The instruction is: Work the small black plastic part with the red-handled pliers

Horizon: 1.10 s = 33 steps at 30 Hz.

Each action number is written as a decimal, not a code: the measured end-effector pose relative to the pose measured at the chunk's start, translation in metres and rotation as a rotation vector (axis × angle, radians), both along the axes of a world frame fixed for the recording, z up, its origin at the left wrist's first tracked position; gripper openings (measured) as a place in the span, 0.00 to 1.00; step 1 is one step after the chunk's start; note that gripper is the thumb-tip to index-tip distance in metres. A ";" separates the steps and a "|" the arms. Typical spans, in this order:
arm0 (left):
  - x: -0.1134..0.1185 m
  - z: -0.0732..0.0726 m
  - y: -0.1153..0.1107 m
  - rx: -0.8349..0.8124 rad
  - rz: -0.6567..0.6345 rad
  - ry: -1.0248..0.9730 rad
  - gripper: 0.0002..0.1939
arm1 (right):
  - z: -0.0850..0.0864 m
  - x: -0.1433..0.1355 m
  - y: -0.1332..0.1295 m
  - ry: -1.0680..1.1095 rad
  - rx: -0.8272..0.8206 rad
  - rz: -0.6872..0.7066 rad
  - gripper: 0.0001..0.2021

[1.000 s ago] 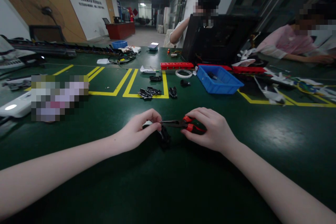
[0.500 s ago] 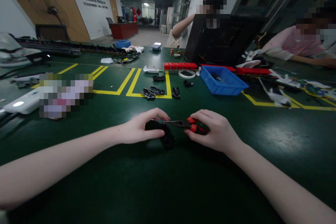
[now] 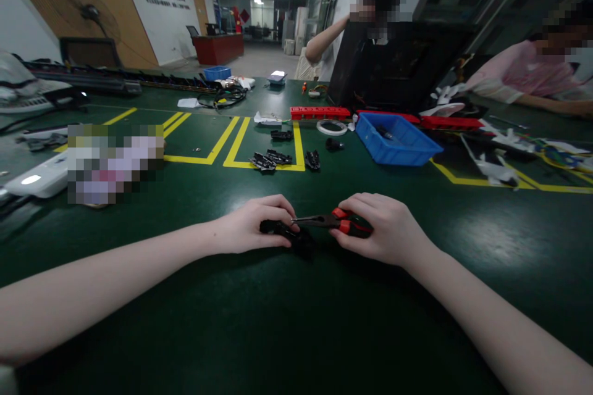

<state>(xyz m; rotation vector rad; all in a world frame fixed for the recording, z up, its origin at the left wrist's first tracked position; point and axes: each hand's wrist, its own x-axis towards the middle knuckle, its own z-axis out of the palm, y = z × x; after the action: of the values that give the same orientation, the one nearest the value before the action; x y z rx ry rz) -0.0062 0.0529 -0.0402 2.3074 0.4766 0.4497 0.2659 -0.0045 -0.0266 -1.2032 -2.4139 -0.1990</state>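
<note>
My left hand [image 3: 254,225] is closed around a black plastic part [image 3: 300,241], low over the green table [image 3: 259,327]. My right hand [image 3: 384,228] grips the red and black handles of long-nose pliers [image 3: 322,221]. The pliers' thin jaws point left, and their tips meet my left fingertips just above the black part. Whether the jaws hold anything small there, I cannot tell. Several similar black parts [image 3: 278,157] lie farther off by a yellow tape line, one of them a black piece [image 3: 312,160] to the right of the line.
A blue tray [image 3: 407,151] with dark pieces inside stands beyond my right hand, near a white ring [image 3: 332,128] and red strips [image 3: 319,113]. A white device [image 3: 41,176] lies at left. Two people sit across the table, one behind a large black case [image 3: 384,74].
My left hand has turned the black part slightly, and it now tilts more to the right. The pliers have shifted slightly down and right, their tips still by my left fingers.
</note>
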 end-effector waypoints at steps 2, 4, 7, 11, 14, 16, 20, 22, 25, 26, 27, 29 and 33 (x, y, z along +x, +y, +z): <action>0.000 0.000 0.000 0.002 0.027 -0.005 0.10 | 0.000 0.001 0.001 -0.016 0.001 -0.004 0.12; 0.000 -0.001 0.001 0.012 0.053 0.012 0.10 | 0.000 0.003 0.001 -0.021 0.011 -0.008 0.12; 0.000 0.000 0.000 0.047 0.058 0.055 0.13 | -0.001 0.005 0.002 -0.026 0.023 -0.013 0.12; 0.000 0.000 0.000 0.078 0.056 0.089 0.12 | -0.003 0.005 0.002 -0.046 0.004 -0.009 0.12; 0.000 0.000 -0.001 0.076 0.066 0.076 0.10 | -0.003 0.005 0.002 -0.068 -0.003 -0.004 0.13; 0.000 0.000 -0.001 0.086 0.082 0.085 0.12 | -0.002 0.005 0.002 -0.089 0.004 0.005 0.13; 0.000 0.002 -0.003 0.101 0.091 0.110 0.13 | -0.002 0.007 0.003 -0.104 0.016 0.022 0.13; 0.000 0.005 -0.005 0.095 0.086 0.105 0.10 | -0.003 0.007 0.004 -0.105 0.006 0.022 0.13; -0.001 0.008 -0.007 0.080 0.089 0.103 0.07 | -0.005 0.005 0.003 -0.110 -0.007 0.028 0.13; -0.001 0.009 -0.007 0.074 0.091 0.102 0.06 | -0.005 0.004 0.003 -0.108 -0.009 0.030 0.13; -0.001 0.009 -0.007 0.066 0.094 0.099 0.06 | -0.006 0.003 0.003 -0.107 -0.012 0.033 0.13; -0.001 0.008 -0.006 0.048 0.097 0.084 0.06 | -0.006 0.001 0.003 -0.101 -0.018 0.036 0.13; -0.001 0.002 -0.003 0.028 0.095 0.047 0.06 | -0.007 0.000 0.004 -0.089 -0.032 0.034 0.13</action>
<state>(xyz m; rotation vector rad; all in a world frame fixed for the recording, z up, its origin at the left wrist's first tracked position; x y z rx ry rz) -0.0073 0.0503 -0.0379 2.3342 0.6088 0.4511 0.2662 -0.0003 -0.0338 -1.1898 -2.5211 -0.2089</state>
